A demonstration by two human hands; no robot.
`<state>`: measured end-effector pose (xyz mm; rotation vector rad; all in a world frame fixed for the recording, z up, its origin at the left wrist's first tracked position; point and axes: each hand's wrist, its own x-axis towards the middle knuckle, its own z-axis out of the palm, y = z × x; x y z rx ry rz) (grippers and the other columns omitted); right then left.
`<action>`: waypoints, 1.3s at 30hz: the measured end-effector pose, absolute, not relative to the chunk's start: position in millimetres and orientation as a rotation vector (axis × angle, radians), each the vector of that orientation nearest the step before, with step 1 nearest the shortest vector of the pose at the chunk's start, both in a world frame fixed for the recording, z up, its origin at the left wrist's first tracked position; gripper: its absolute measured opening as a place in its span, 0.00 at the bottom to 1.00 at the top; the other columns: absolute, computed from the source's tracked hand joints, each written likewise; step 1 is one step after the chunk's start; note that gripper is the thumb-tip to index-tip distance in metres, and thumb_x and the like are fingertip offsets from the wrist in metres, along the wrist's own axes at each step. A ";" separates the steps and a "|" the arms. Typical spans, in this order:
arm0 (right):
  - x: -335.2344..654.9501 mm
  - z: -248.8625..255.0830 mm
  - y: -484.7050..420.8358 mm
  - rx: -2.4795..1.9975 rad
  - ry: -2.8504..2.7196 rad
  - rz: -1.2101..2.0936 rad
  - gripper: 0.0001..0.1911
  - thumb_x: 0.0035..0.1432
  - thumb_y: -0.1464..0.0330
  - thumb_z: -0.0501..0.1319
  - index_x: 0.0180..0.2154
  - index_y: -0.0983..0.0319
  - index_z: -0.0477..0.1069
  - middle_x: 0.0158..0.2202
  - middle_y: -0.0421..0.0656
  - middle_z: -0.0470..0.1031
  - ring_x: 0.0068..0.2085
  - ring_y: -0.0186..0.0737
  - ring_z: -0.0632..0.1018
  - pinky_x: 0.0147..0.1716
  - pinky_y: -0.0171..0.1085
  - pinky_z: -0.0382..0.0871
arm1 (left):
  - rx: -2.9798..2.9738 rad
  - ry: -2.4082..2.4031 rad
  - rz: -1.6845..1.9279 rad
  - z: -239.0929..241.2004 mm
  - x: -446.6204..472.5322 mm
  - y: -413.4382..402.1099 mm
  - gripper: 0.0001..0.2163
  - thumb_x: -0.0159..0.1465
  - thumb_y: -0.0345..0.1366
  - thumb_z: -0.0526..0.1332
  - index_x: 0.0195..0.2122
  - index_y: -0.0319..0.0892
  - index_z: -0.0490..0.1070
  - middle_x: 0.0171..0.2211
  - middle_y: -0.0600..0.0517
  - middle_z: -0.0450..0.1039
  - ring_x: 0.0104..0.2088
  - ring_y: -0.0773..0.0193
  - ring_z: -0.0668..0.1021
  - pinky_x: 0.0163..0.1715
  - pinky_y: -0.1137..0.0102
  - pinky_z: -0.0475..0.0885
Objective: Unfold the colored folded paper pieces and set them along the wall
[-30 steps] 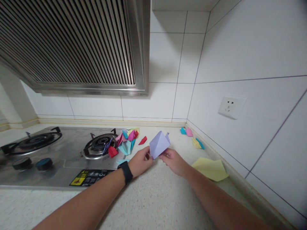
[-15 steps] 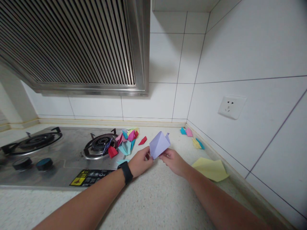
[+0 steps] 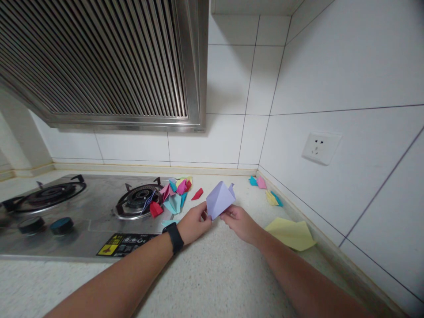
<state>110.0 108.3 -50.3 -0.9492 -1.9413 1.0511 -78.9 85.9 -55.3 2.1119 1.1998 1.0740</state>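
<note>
A folded sheet of lavender origami paper [image 3: 219,199] is held up over the counter, roughly kite-shaped, with a small pointed flap at its upper right. My left hand [image 3: 194,223], a black watch [image 3: 173,237] on its wrist, pinches the lower left edge. My right hand [image 3: 241,222] grips the lower right edge between thumb and fingers; some fingertips are hidden behind the paper. Left of the hands lies a pile of folded paper pieces [image 3: 172,204] in pink, red, teal and yellow, partly over the stove. One small red piece [image 3: 197,194] lies apart from it.
The gas stove [image 3: 99,229] fills the left, under a range hood [image 3: 99,66]. A yellow paper sheet [image 3: 291,234] lies beside my right forearm. Small folded pieces [image 3: 261,182] sit along the right wall near the corner. A socket [image 3: 321,148] is on that wall.
</note>
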 end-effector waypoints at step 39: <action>109.2 -45.5 106.3 -0.826 -1.958 0.878 0.08 0.54 0.72 0.57 0.35 0.62 0.74 0.35 0.44 0.76 0.36 0.38 0.75 0.39 0.37 0.67 | 2.076 1.036 1.235 -51.2 -84.3 84.3 0.07 0.55 0.25 0.59 0.33 0.41 0.63 0.33 0.54 0.70 0.34 0.65 0.72 0.30 0.72 0.62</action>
